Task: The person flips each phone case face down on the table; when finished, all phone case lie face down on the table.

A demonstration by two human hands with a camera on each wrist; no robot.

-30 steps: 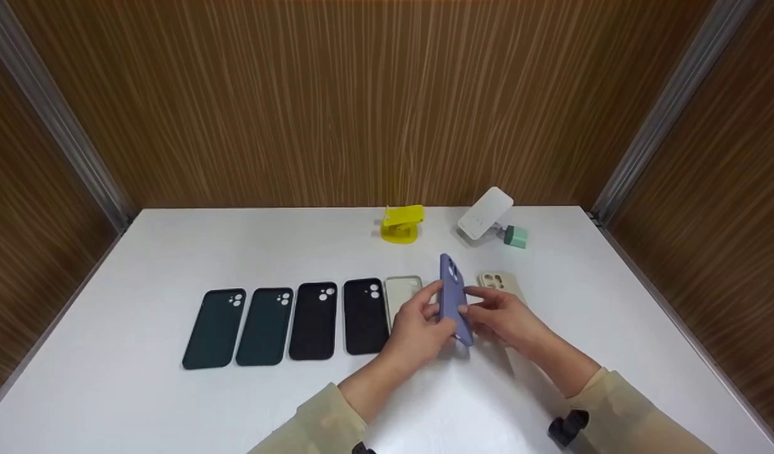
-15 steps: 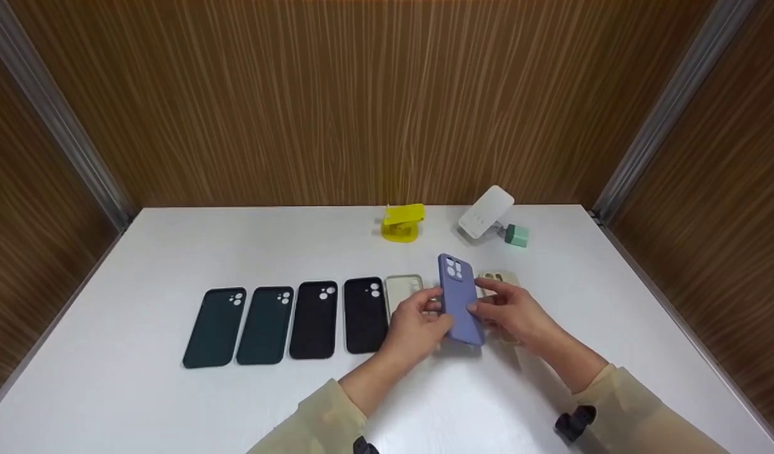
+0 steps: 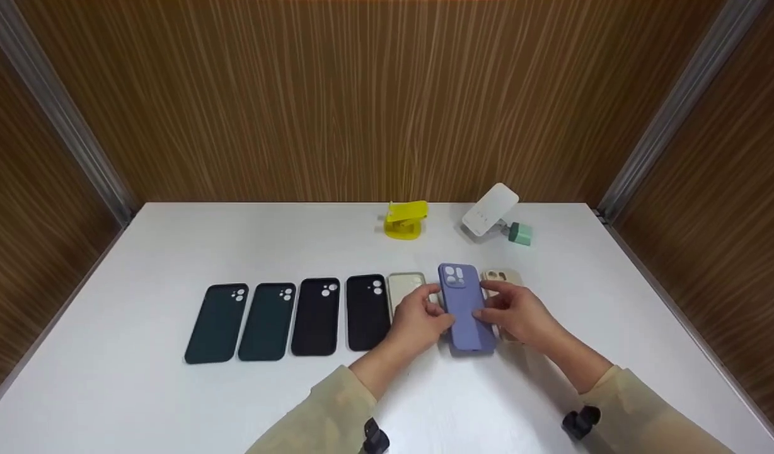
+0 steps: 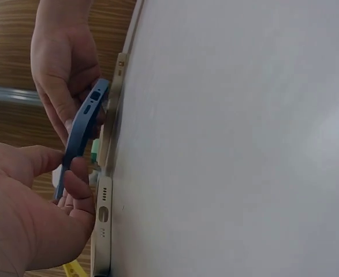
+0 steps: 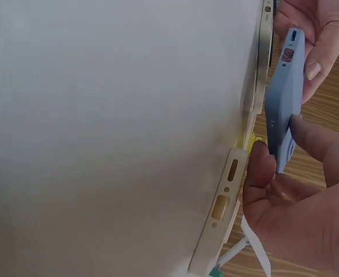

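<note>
Both hands hold a purple phone case [image 3: 466, 331] by its long edges, its back with camera cutouts facing up in the head view. My left hand [image 3: 413, 323] pinches the left edge, and my right hand [image 3: 520, 316] grips the right edge. In the left wrist view the bottom end of the case [image 4: 84, 118] shows its port opening, tilted and a little above the white table. A pale cream case [image 3: 403, 285] lies partly hidden behind my left hand. Under my right hand is a beige case [image 3: 512, 277], whose bottom edge shows in the right wrist view.
Two dark green cases [image 3: 217, 325] and two black cases [image 3: 315, 318] lie in a row to the left. Farther back stand a yellow phone stand [image 3: 404, 221], a white tilted panel [image 3: 491, 209] and a small green block [image 3: 520, 234]. Wood-grain walls enclose the table.
The purple case has turned from nearly edge-on to back-up and tilted flatter, lowering toward the table between the cream and beige cases. Both hands have kept their hold.
</note>
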